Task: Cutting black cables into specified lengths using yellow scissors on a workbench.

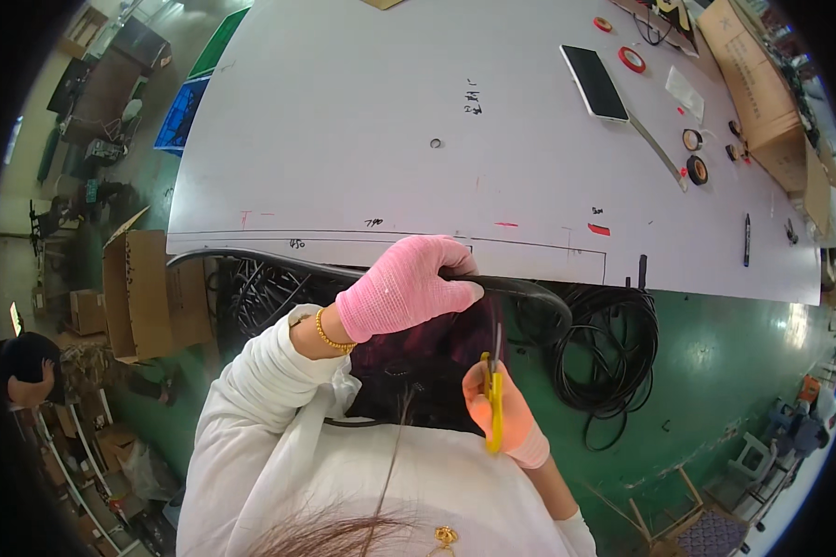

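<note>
- While the left hand (pixel 404 288) in its pink glove presses down over the black tube (pixel 520 290), the tube lies along the near edge of the white table (pixel 344 121); gripped this way, it looks steadied for the blades just below it.
- Left fingers are curled shut around the tube, the thumb tip lying on top toward the right, and the tube runs out of the fist to the left and bends down at the right end.
- Nearer the body, the right hand (pixel 506 408), gloved in a paler pink, is wrapped around yellow-handled scissors (pixel 494 395); the blades point up toward the tube, just right of the left thumb, and appear nearly shut, though the tips are too thin to be sure.
- Right fingers are closed through and around the handles, touching nothing else.
- Right of both hands, a coil of black cable (pixel 613 353) hangs below the table edge over the green floor (pixel 734 353).
- Far right on the table lie a phone (pixel 594 82), rolls of tape (pixel 697 170) and a cardboard box (pixel 762 84), well apart from the hands.
</note>
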Motion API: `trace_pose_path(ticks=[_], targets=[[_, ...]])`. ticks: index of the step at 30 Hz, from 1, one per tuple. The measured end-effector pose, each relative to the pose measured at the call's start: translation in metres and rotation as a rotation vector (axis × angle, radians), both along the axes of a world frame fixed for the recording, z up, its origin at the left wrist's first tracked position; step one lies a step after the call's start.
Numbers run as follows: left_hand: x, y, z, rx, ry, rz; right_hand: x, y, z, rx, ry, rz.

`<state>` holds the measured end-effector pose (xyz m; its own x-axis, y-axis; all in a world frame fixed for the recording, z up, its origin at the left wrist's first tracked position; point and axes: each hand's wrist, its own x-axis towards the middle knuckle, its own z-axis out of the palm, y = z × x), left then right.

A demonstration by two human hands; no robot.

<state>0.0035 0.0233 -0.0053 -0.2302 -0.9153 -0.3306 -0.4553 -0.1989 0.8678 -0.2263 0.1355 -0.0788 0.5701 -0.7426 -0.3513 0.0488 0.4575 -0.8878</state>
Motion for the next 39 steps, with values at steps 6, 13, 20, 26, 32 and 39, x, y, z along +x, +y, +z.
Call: trace_pose_path(ticks=[6, 13, 20, 26, 32, 39], targets=[[-0.010, 0.012, 0.003, 0.002, 0.063, 0.005, 0.016, -0.001, -0.006, -0.069, 0.082, -0.023], [-0.011, 0.021, 0.003, 0.021, 0.087, 0.050, 0.023, 0.001, -0.008, -0.038, -0.026, -0.051], [-0.014, 0.017, 0.002, 0.006, 0.086, 0.027, 0.025, 0.003, -0.003, 0.246, -0.101, -0.166], [-0.004, 0.014, -0.004, 0.005, 0.030, -0.076, 0.026, 0.000, 0.018, 0.130, 0.070, -0.097], [-0.001, -0.001, 0.019, 0.316, 0.410, -0.256, 0.024, 0.011, 0.027, 0.197, 0.082, -0.081], [-0.001, -0.008, 0.008, 0.431, 0.520, -0.440, 0.022, 0.008, 0.036, 0.297, 0.157, -0.060]])
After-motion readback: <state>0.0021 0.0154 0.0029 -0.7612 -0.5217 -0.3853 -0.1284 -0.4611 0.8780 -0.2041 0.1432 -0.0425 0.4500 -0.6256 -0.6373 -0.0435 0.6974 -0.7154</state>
